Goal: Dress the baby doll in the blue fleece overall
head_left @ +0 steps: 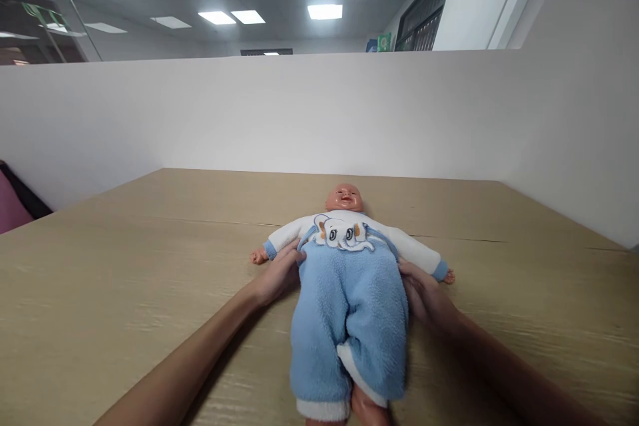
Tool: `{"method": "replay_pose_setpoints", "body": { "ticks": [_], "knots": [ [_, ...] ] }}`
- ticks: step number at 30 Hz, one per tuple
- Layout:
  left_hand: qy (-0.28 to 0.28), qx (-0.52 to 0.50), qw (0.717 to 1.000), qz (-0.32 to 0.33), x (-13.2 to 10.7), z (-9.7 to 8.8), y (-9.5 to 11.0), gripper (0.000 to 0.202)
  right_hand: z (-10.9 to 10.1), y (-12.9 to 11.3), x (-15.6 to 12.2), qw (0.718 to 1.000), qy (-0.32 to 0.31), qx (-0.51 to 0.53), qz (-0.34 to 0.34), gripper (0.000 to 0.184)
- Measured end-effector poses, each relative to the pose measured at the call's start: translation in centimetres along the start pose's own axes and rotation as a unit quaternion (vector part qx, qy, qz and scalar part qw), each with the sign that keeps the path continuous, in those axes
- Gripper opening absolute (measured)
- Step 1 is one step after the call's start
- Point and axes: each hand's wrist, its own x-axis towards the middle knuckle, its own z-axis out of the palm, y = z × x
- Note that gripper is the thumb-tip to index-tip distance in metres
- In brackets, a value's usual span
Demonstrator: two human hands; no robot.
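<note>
A baby doll (344,198) lies on its back on the wooden table, head away from me and arms spread wide. It wears a white long-sleeved top (413,251) with blue cuffs and fluffy blue overalls (327,293) with an elephant face (342,234) on the bib. At the overalls' left side, my left hand (279,273) is closed on the edge near the strap, thumb towards the front. My right hand (424,289) grips the opposite side, its fingertips partly hidden by the cloth. The doll's lower legs stick out of the white-trimmed trouser ends.
The wide wooden table (150,266) has thin seams across it. A white partition (319,113) rises behind it, and a white wall (574,113) stands at the right. Something pink and black (17,203) shows at the left edge.
</note>
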Motion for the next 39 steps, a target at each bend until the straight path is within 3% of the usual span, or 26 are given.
{"method": "replay_pose_setpoints", "body": {
  "ticks": [4, 12, 15, 19, 24, 28, 31, 35, 39],
  "knots": [
    [0.01, -0.113, 0.994, 0.005, -0.1, 1.5, -0.2, 0.058, 1.0, -0.2, -0.4, 0.99, 0.055, 0.119, 0.058, 0.05],
    [0.01, -0.092, 0.996, 0.014, 0.0, 0.8, 0.0, 0.063, 1.2, -1.1, -0.2, 0.999, 0.033, 0.029, 0.001, 0.048],
    [0.012, -0.04, 0.998, 0.037, 0.1, 0.1, 0.2, 0.054, 0.4, -0.4, 0.3, 0.998, 0.057, -0.003, -0.023, 0.041],
    [0.074, 0.098, 0.991, 0.048, -0.3, -0.3, 1.2, 0.042, -0.7, -0.1, 0.2, 0.991, 0.054, -0.107, -0.06, 0.018],
    [0.078, 0.124, 0.984, 0.099, -0.5, 0.8, 2.4, 0.034, -0.4, -1.0, -0.2, 0.97, 0.069, -0.175, -0.154, 0.019],
    [0.124, 0.159, 0.974, 0.101, 0.2, 1.3, 2.0, 0.031, 0.0, -0.5, 1.2, 0.986, 0.109, -0.088, -0.09, 0.019],
    [0.118, 0.166, 0.975, 0.087, 0.9, 0.9, 1.3, 0.037, -0.4, 0.5, 2.7, 0.987, 0.127, -0.083, -0.058, 0.024],
    [0.072, 0.225, 0.969, 0.071, 1.1, -0.1, 1.0, 0.042, -1.6, 1.1, 2.8, 0.97, 0.114, -0.206, -0.059, 0.03],
    [0.078, 0.317, 0.943, 0.057, 0.3, -0.6, 1.2, 0.036, -2.1, 0.9, 1.3, 0.947, 0.074, -0.296, -0.102, 0.03]
  ]
}}
